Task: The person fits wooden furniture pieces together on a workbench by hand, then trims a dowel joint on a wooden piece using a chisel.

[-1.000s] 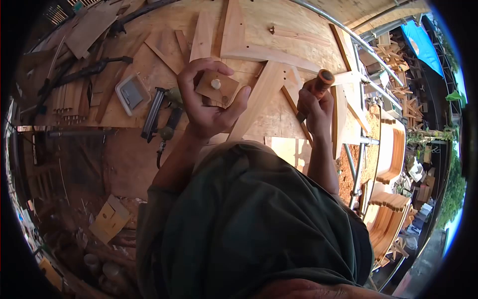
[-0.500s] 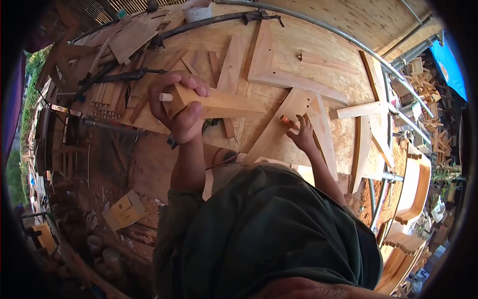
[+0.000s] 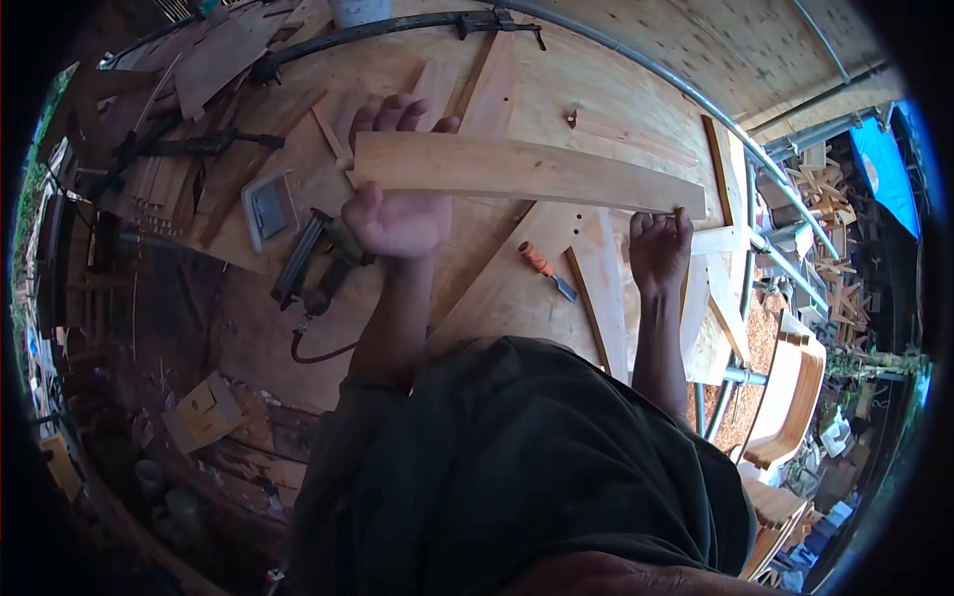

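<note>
A long, slightly curved wooden piece is held up crosswise above the workbench. My left hand grips its left end, the thumb in front and the fingertips showing past the upper edge. At the other end, my right hand is closed with curled fingers on the lower corner. Below the piece, between my hands, a chisel with an orange handle lies on the bench. Beside my left wrist rests a nail gun with a hose attached, partly hidden by my forearm.
On the plywood workbench lie several cut wooden parts, including a tapered leg. A clear plastic case sits left of the nail gun. A long bar clamp and a white bucket are at the back. Metal pipes run behind.
The wooden piece has swung from pointing away endwise to lying crosswise. My right hand has left the chisel and taken the piece's right end. The nail gun and case have come into view.
</note>
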Action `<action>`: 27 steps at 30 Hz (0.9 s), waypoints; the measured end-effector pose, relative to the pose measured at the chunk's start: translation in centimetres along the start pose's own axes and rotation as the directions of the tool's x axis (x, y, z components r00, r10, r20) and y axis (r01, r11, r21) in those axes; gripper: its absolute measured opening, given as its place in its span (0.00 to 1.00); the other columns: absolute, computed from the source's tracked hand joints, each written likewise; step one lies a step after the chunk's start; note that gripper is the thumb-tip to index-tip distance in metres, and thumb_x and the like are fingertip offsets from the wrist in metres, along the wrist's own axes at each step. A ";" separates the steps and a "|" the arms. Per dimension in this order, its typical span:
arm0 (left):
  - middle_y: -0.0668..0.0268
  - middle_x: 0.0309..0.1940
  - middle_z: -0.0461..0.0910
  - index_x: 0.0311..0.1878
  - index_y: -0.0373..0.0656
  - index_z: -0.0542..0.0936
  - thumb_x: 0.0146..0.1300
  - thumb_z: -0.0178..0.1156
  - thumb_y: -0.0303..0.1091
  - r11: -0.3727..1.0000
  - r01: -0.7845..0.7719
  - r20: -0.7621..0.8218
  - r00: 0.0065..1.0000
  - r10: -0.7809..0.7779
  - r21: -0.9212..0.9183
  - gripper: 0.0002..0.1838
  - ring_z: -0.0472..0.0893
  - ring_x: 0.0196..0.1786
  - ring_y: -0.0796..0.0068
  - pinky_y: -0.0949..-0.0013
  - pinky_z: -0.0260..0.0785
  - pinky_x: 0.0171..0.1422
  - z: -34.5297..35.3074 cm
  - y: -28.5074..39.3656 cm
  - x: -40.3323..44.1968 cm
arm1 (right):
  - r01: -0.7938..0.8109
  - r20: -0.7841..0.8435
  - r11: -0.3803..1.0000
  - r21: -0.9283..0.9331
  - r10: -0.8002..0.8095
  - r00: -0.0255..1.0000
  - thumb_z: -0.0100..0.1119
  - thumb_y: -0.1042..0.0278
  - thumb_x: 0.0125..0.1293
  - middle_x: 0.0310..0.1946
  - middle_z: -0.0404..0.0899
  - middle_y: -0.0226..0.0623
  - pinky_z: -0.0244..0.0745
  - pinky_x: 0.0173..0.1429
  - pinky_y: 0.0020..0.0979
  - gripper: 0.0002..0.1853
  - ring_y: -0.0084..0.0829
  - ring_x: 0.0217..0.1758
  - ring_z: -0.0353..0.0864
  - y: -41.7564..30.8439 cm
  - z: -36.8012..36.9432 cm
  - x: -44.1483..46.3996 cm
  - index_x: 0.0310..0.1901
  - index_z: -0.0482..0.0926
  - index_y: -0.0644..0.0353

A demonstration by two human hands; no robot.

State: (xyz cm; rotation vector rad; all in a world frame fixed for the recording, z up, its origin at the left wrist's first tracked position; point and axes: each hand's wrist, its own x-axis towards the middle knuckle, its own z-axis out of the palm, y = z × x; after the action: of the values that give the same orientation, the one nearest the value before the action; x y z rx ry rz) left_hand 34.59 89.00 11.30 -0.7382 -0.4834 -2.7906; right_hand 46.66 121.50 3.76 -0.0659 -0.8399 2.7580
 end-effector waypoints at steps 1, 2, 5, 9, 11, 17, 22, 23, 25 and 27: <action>0.58 0.63 0.73 0.69 0.41 0.67 0.68 0.57 0.46 0.979 0.173 -0.068 0.981 -0.181 -0.112 0.31 0.73 0.66 0.60 0.50 0.64 0.73 -3.0 -3.1 -0.9 | 0.142 -0.120 0.988 -0.063 -0.149 0.982 0.66 0.60 0.70 0.50 0.86 0.32 0.77 0.62 0.37 0.07 0.33 0.57 0.83 -2.0 1.0 1.0 0.44 0.85 0.50; 0.60 0.65 0.72 0.67 0.43 0.69 0.70 0.57 0.45 0.915 0.325 -0.116 0.926 -0.359 -0.237 0.26 0.72 0.66 0.61 0.50 0.64 0.74 -6.0 -6.4 -2.1 | 0.226 -0.066 0.959 -0.173 -0.240 0.969 0.67 0.60 0.69 0.47 0.86 0.31 0.79 0.57 0.35 0.08 0.33 0.49 0.84 -4.0 1.0 2.0 0.44 0.85 0.52; 0.56 0.60 0.77 0.62 0.38 0.73 0.76 0.57 0.39 0.779 0.490 -0.284 0.741 -0.609 -0.391 0.19 0.72 0.70 0.61 0.54 0.67 0.76 -9.2 -14.1 -5.4 | 0.383 0.208 0.753 -0.536 -0.321 0.924 0.67 0.66 0.67 0.54 0.82 0.40 0.82 0.58 0.38 0.27 0.36 0.54 0.84 -8.7 2.3 4.2 0.66 0.74 0.62; 0.57 0.58 0.78 0.61 0.35 0.73 0.74 0.62 0.34 0.661 0.462 -0.347 0.595 -0.725 -0.591 0.18 0.77 0.66 0.61 0.58 0.73 0.77 -12.3 -20.7 -7.1 | 0.347 0.091 0.562 -0.751 -0.433 0.897 0.71 0.81 0.60 0.56 0.80 0.46 0.79 0.69 0.45 0.36 0.40 0.60 0.83 -9.8 2.9 6.9 0.70 0.68 0.66; 0.57 0.59 0.78 0.61 0.35 0.73 0.74 0.62 0.34 0.634 0.451 -0.383 0.530 -0.756 -0.629 0.18 0.79 0.66 0.61 0.58 0.74 0.76 -14.5 -23.1 -8.0 | 0.324 0.097 0.519 -0.791 -0.416 0.904 0.71 0.82 0.60 0.56 0.80 0.45 0.79 0.68 0.44 0.35 0.39 0.61 0.82 -9.3 1.7 8.0 0.69 0.69 0.66; 0.53 0.60 0.78 0.59 0.34 0.74 0.75 0.61 0.32 0.638 0.491 -0.382 0.526 -0.760 -0.594 0.16 0.81 0.64 0.60 0.57 0.77 0.74 -18.1 -24.3 -8.7 | 0.315 0.208 0.315 -0.895 -0.330 0.921 0.72 0.80 0.62 0.59 0.78 0.46 0.76 0.71 0.42 0.32 0.39 0.64 0.79 -7.1 2.2 9.4 0.67 0.69 0.67; 0.51 0.58 0.80 0.59 0.32 0.74 0.77 0.57 0.32 0.622 0.518 -0.434 0.448 -0.782 -0.587 0.15 0.81 0.64 0.58 0.56 0.77 0.74 -16.7 -22.6 -8.1 | 0.379 0.328 0.186 -0.906 -0.255 0.910 0.79 0.72 0.60 0.52 0.82 0.43 0.81 0.63 0.36 0.32 0.36 0.55 0.84 -6.4 6.3 10.3 0.63 0.73 0.68; 0.51 0.58 0.80 0.59 0.32 0.74 0.77 0.57 0.32 0.629 0.526 -0.456 0.434 -0.777 -0.572 0.15 0.81 0.64 0.58 0.57 0.77 0.74 -16.3 -22.2 -8.0 | 0.425 0.368 0.241 -0.873 -0.246 0.897 0.79 0.76 0.58 0.46 0.86 0.40 0.81 0.58 0.32 0.25 0.29 0.50 0.86 -5.3 8.3 10.9 0.56 0.79 0.67; 0.51 0.58 0.80 0.59 0.30 0.73 0.79 0.55 0.33 0.639 0.527 -0.447 0.457 -0.769 -0.560 0.16 0.81 0.64 0.57 0.58 0.78 0.73 -17.4 -22.5 -7.6 | 0.373 0.333 0.162 -0.913 -0.231 0.914 0.79 0.77 0.59 0.46 0.87 0.40 0.81 0.58 0.33 0.24 0.30 0.50 0.86 -4.4 9.4 12.2 0.55 0.80 0.68; 0.50 0.57 0.80 0.59 0.29 0.73 0.79 0.53 0.34 0.632 0.541 -0.417 0.477 -0.774 -0.554 0.16 0.82 0.63 0.57 0.60 0.79 0.72 -18.0 -22.3 -7.4 | 0.414 0.391 0.128 -0.901 -0.173 0.904 0.79 0.75 0.60 0.45 0.87 0.39 0.82 0.57 0.32 0.22 0.30 0.50 0.87 -3.6 10.9 13.7 0.54 0.80 0.68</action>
State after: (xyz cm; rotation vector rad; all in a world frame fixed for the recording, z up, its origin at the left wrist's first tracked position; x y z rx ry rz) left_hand 26.59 103.88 -12.99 0.5631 -0.1291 -3.6436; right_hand 32.97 122.01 15.23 0.1359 -2.2701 1.3711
